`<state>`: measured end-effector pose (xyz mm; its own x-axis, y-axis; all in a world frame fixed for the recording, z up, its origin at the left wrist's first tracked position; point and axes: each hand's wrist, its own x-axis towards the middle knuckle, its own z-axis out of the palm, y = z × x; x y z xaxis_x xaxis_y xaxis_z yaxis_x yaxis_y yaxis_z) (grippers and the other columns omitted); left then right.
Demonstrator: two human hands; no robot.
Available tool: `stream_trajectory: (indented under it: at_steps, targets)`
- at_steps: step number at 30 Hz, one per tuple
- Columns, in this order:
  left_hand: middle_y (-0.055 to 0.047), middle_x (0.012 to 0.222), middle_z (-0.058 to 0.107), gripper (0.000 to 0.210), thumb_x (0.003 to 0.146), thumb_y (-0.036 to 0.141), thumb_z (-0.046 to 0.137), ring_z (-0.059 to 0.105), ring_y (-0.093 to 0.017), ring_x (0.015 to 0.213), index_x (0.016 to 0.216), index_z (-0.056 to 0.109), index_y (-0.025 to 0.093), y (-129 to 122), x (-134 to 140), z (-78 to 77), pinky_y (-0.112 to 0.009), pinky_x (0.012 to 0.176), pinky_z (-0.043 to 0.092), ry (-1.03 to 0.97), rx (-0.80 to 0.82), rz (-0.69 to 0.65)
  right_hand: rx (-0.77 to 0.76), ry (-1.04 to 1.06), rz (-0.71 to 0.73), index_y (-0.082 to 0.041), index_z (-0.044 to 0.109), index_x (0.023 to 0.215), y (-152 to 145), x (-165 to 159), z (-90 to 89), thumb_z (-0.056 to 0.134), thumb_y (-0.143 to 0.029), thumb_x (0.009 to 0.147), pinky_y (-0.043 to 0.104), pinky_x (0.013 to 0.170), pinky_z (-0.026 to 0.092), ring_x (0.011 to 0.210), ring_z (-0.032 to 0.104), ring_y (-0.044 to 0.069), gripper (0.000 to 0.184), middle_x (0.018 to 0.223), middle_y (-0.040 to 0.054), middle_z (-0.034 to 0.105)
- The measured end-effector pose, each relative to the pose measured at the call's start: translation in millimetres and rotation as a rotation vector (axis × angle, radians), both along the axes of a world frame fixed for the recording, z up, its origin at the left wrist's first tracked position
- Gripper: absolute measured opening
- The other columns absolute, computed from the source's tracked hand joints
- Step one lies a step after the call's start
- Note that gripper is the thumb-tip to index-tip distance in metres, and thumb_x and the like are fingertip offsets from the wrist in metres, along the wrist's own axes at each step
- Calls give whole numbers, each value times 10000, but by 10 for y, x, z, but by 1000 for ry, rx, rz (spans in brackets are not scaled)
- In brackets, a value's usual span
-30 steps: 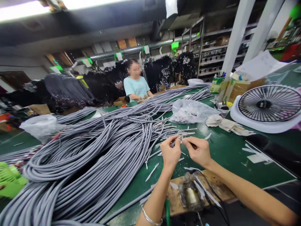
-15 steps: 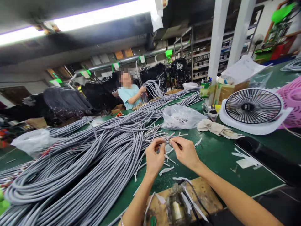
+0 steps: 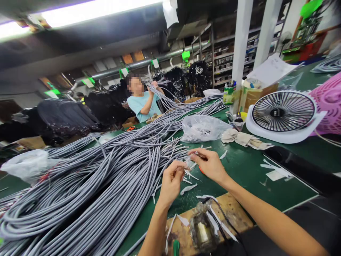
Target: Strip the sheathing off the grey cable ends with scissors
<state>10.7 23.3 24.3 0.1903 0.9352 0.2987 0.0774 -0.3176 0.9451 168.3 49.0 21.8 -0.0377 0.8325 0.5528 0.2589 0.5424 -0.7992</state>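
Observation:
My left hand point(image 3: 172, 183) is closed in a pinch beside the loose ends of a thick bundle of grey cables point(image 3: 128, 167). Whatever lies between its thumb and fingers is too small to make out. Just right of it and a little higher, my right hand point(image 3: 210, 165) has its fingers curled together over the cable ends, their grip partly hidden. Under this palm shows a bit of an orange object point(image 3: 201, 170), mostly covered. White scraps point(image 3: 188, 189) and thin strips are scattered on the green table point(image 3: 247, 177) beneath both hands.
A metal pot point(image 3: 204, 231) with cords sits on a wooden board point(image 3: 234, 213) near me. Beyond are a plastic bag point(image 3: 204, 128), cloth gloves point(image 3: 243, 138), a fan point(image 3: 283, 112) and a dark flat panel point(image 3: 298, 170). Across the table a co-worker point(image 3: 142, 105) holds cables.
My right hand has moved up and slightly left, my left slightly down, so their fingertips sit at different heights. The orange object now shows. The co-worker has raised the cables.

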Motion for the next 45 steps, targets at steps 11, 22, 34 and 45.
stream_trajectory:
  at_steps: [11,22,34,45]
  targets:
    - [10,701,474,218,756,161,520,438,-95,627,889,681,221,1,79,-85,-214,571,358,-25,80,-25,-283,401,99,-163,495,549,151,-72,-49,580,-501,707,214,388,173,377,193,45,383,400,-95,256]
    - [-72,859,651,247,753,304,594,584,-157,756,922,666,139,18,39,-104,-239,663,446,21,71,323,-16,54,111,-156,628,808,-160,-124,-31,643,-327,714,192,405,268,444,364,56,196,617,-10,555]
    - [51,493,385,292,836,340,446,331,-66,455,673,583,140,153,-48,-121,-187,466,274,43,30,301,359,-488,-401,-159,598,820,-232,-91,-36,507,-326,845,259,553,306,555,484,123,192,619,9,578]
    - [-61,840,688,248,821,297,501,612,-173,787,878,677,132,44,-14,-104,-256,731,450,236,235,377,549,-665,-491,-167,607,709,-246,-123,-53,471,-234,861,296,599,253,621,445,151,214,617,18,572]
